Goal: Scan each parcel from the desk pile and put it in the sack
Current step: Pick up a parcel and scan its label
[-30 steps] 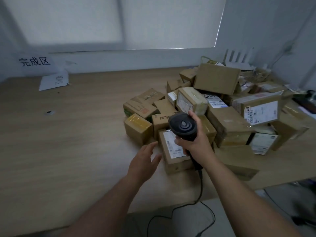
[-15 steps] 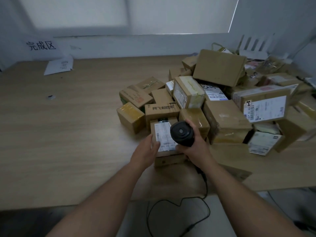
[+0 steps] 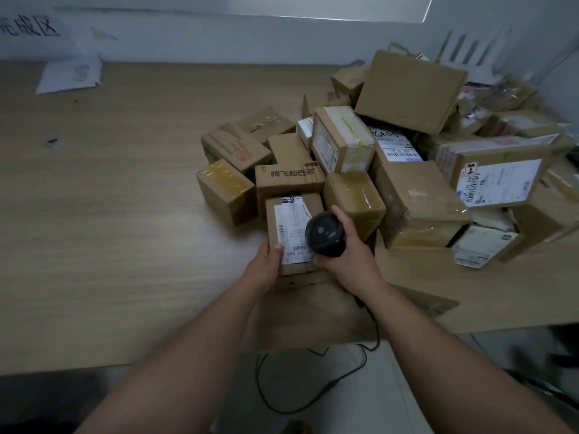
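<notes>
While the left hand (image 3: 266, 264) grips the labelled parcel (image 3: 293, 227) at its seven o'clock corner (thumb on the label), the right hand (image 3: 347, 258) clasps the scanner (image 3: 326, 234) at the parcel's four o'clock; the pile (image 3: 419, 198) spreads toward two o'clock.

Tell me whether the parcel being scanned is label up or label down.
Label up. The parcel shows its white barcode label to the camera, under the scanner in the right hand; the left hand grips its near corner.

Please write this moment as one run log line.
step: scan | left hand: grips parcel | right hand: holds scanner over label
</notes>
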{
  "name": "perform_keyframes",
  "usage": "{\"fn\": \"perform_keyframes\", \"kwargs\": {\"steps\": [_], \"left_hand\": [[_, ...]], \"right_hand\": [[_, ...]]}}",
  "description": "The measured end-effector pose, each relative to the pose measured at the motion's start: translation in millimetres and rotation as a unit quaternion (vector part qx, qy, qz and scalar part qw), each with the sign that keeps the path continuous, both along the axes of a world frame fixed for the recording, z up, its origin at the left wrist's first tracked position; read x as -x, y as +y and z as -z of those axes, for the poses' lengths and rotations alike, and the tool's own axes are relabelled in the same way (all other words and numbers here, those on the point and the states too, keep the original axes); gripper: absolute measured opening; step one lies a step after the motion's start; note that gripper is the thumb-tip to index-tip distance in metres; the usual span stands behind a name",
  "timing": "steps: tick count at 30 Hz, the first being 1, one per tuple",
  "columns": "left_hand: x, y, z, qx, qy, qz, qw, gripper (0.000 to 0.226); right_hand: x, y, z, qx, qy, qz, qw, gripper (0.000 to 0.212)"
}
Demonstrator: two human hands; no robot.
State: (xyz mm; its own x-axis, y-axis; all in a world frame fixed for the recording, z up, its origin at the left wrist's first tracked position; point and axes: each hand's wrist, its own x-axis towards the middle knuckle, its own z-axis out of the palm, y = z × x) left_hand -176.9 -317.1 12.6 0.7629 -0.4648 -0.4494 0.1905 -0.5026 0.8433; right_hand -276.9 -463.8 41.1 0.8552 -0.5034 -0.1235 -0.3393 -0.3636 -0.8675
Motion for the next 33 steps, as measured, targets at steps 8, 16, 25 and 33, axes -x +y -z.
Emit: {"fn": "perform_keyframes", "kwargs": {"steps": [8, 16, 25, 33], "left_hand": [[-19.7, 64.9, -11.1, 0.053, 0.113, -0.046, 0.991, 0.068], [-60.3, 134.7, -58.4, 0.077, 0.102, -0.033, 0.991, 0.124], [-95.2, 201.6, -119.9, 0.117, -0.119, -0.098, 0.981, 0.13], [-117.3, 230.2, -147.3, 0.131, -0.208, -0.131, 0.96, 0.126]], "right_hand": [[-18.3, 41.0, -3.5, -0.073, -0.002, -0.028, 0.997, 0.104], [-56.9, 85.6, -55.7, -0.123, -0.084, -0.106, 0.983, 0.094], [-69.9, 121.8, -106.5, -0.221, -0.245, -0.169, 0.929, 0.086], [-62.7, 144.1, -132.6, -0.237, -0.262, -0.208, 0.912, 0.088]]}}
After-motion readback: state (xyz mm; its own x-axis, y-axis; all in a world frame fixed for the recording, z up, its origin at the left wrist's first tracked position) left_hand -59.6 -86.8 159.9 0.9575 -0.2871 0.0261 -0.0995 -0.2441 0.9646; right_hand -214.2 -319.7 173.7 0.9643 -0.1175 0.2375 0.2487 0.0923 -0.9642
